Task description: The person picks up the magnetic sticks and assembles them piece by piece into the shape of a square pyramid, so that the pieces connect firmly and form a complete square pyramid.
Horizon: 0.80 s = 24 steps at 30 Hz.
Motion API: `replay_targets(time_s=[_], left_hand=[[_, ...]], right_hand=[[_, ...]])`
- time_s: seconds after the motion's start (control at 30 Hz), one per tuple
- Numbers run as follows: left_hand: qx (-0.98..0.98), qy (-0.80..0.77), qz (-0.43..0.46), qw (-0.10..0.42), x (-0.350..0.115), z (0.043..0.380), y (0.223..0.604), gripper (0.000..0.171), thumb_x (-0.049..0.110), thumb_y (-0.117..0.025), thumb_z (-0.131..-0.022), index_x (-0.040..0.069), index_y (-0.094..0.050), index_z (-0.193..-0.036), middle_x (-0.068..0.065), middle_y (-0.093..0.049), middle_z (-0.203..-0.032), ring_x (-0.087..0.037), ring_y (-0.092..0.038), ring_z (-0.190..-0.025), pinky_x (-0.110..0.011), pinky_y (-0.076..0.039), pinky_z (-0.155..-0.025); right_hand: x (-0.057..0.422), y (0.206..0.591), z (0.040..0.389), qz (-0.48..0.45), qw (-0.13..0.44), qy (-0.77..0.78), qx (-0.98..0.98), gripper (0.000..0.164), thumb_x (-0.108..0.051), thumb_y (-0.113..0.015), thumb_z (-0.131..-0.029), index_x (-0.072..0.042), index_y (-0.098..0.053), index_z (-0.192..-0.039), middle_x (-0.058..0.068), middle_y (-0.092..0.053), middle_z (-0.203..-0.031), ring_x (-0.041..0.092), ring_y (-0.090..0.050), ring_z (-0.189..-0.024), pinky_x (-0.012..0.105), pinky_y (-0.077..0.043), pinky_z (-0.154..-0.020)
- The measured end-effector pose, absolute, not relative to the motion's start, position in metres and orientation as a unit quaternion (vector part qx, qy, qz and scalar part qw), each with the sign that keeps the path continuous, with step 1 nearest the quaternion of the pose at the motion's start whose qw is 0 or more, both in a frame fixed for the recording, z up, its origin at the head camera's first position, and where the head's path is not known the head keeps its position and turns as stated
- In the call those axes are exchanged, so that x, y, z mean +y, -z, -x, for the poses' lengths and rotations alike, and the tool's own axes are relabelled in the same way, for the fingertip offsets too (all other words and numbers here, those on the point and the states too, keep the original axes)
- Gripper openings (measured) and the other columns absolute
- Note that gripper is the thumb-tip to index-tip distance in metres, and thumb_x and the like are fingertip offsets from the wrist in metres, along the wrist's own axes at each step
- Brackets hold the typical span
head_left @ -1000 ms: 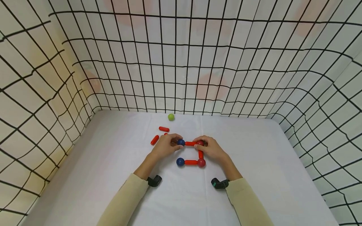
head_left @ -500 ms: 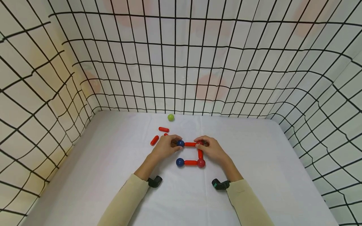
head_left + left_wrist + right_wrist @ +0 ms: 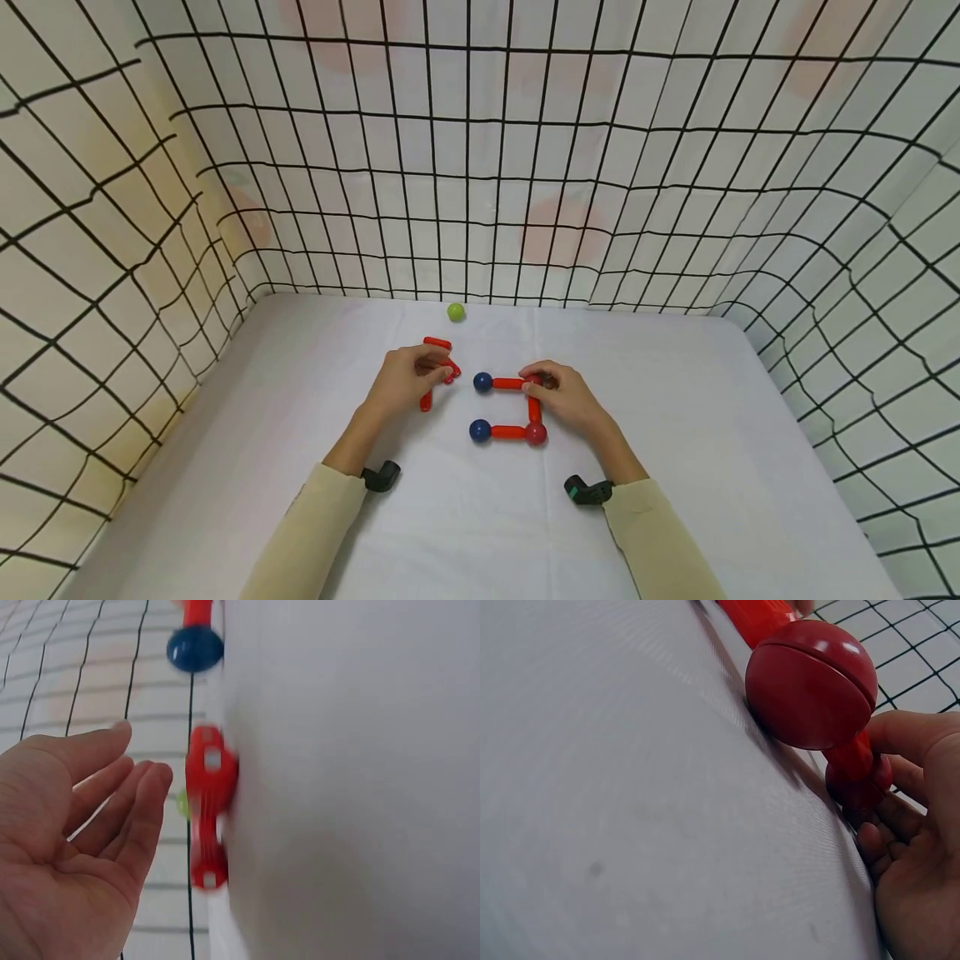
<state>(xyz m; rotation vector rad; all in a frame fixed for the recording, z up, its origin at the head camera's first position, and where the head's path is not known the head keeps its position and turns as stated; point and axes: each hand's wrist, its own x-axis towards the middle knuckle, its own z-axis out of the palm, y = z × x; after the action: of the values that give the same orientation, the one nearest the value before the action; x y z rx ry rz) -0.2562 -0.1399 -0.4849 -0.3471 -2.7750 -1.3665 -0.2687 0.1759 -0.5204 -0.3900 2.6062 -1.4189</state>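
A U-shaped frame of red rods and balls lies on the white cloth, its gap facing left. One blue ball point(image 3: 483, 382) ends the far side and another blue ball point(image 3: 480, 431) the near side; a red ball point(image 3: 536, 434) forms the near right corner. My right hand point(image 3: 562, 393) holds the far red corner ball point(image 3: 855, 784) between thumb and fingers, partly hiding it. Left of the frame, my left hand point(image 3: 405, 381) hovers beside several loose red rods point(image 3: 452, 372). In the left wrist view its fingers point(image 3: 146, 814) are loosely bent, with nothing between them and the thumb.
A green ball point(image 3: 456, 312) lies near the back edge of the table. Behind and on both sides stands a black wire grid point(image 3: 468, 179) before pale sheeting. White cloth point(image 3: 675, 400) covers the tabletop around the pieces.
My left hand has let go of the far blue ball and moved left to the loose rods, which have shifted slightly. My right hand stays on the red corner ball.
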Motion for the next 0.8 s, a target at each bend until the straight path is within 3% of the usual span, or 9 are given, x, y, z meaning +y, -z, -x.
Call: replay_targets(time_s=[0.27,0.5,0.8], left_hand=[[-0.906,0.421,0.053,0.021,-0.173,0.256,0.484,0.027,0.027,-0.075,-0.095,0.014,-0.074,-0.118,-0.004,-0.073,-0.108,-0.024,-0.066,-0.099,-0.034,-0.058,-0.080],[-0.915,0.404,-0.006,-0.019,-0.186,0.255,0.489,0.039,0.039,-0.075,-0.094,0.013,-0.070,-0.123,-0.007,-0.072,-0.116,-0.027,-0.065,-0.106,-0.035,-0.058,-0.081],[-0.916,0.400,-0.009,-0.016,-0.184,0.256,0.493,0.036,0.035,-0.078,-0.092,0.011,-0.071,-0.117,-0.007,-0.072,-0.107,-0.026,-0.065,-0.101,-0.032,-0.057,-0.078]], right_hand=[[0.176,0.520,0.269,0.130,0.068,0.478,0.866,0.023,-0.026,-0.073,-0.096,-0.022,-0.073,-0.119,0.003,-0.068,-0.109,0.025,-0.054,-0.100,0.035,-0.048,-0.087],[0.174,0.522,0.268,0.121,0.067,0.471,0.871,0.026,-0.029,-0.077,-0.093,-0.023,-0.074,-0.118,0.002,-0.068,-0.114,0.024,-0.056,-0.105,0.036,-0.049,-0.092],[0.173,0.516,0.264,0.120,0.057,0.469,0.873,0.027,-0.028,-0.078,-0.091,-0.019,-0.074,-0.117,0.005,-0.068,-0.111,0.024,-0.056,-0.101,0.034,-0.048,-0.089]])
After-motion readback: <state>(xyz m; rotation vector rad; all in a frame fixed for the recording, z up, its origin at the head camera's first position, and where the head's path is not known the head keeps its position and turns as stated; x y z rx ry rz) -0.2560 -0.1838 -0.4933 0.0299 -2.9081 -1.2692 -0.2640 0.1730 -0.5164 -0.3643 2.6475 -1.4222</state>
